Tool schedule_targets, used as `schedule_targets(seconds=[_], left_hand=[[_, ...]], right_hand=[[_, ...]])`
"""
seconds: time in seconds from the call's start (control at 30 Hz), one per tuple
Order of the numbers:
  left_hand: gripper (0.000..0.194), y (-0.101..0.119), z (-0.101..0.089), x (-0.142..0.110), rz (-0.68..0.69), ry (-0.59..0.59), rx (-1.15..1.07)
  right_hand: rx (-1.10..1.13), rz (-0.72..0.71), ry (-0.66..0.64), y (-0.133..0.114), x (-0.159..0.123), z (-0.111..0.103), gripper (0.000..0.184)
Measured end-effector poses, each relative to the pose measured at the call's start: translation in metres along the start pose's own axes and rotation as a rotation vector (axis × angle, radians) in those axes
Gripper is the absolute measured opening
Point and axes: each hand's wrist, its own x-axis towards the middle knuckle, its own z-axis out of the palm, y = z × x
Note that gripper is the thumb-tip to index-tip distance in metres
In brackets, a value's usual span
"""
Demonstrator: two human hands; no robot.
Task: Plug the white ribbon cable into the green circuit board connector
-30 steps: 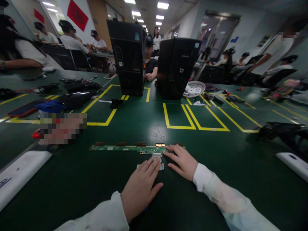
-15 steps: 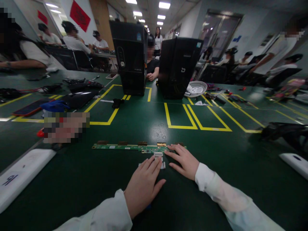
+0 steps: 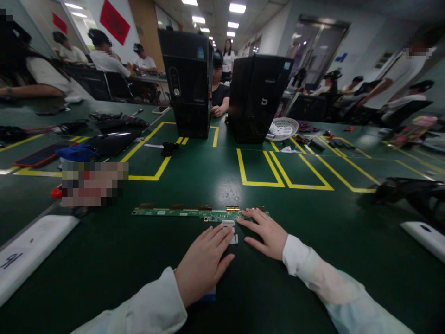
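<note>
A long narrow green circuit board (image 3: 174, 213) with copper-coloured tabs along its far edge lies across the table before me. My right hand (image 3: 267, 234) rests its spread fingers on the board's right part. Fingers stretched out flat, my left hand (image 3: 205, 260) has its tips at the white connector (image 3: 228, 223) on the board's near edge. A white strip (image 3: 234, 236), apparently part of a flat ribbon cable, shows beside those fingertips. Under the left wrist a blue-edged end (image 3: 209, 296) peeks out; the hand hides whatever lies between.
Two black computer towers (image 3: 186, 88) (image 3: 259, 99) stand at the back, a person seated behind them. A white basket (image 3: 283, 128) is beside the right tower. White devices (image 3: 33, 255) (image 3: 422, 236) lie at both sides. Yellow tape (image 3: 264, 184) marks the green table.
My left hand has shifted slightly left and toward me, uncovering more of the blue-edged end under the wrist. My right hand stays on the board.
</note>
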Motion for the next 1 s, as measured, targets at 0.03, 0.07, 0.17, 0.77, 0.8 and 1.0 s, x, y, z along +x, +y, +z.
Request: schedule_targets(seconds=[0.03, 0.07, 0.17, 0.77, 0.8, 1.0], left_hand=[[0.049, -0.001, -0.001, 0.0, 0.003, 0.001, 0.0], [0.049, -0.002, -0.001, 0.0, 0.008, 0.008, 0.001], [0.049, -0.004, 0.0, 0.0, 0.019, 0.032, 0.009], [0.043, -0.012, -0.024, 0.005, -0.02, 0.169, 0.011], [0.042, -0.016, -0.028, 0.005, -0.043, 0.184, 0.017], [0.047, -0.043, -0.045, -0.021, -0.221, 0.068, -0.036]], right_hand=[[0.003, -0.002, -0.003, 0.001, 0.0, 0.0, 0.05], [0.006, -0.005, -0.007, 0.001, 0.0, 0.0, 0.051], [0.01, -0.012, -0.014, 0.003, 0.0, 0.0, 0.052], [-0.02, 0.006, -0.024, -0.001, 0.004, -0.005, 0.046], [-0.02, 0.01, -0.026, -0.002, 0.004, -0.005, 0.046], [-0.011, 0.015, -0.004, 0.0, 0.004, -0.001, 0.044]])
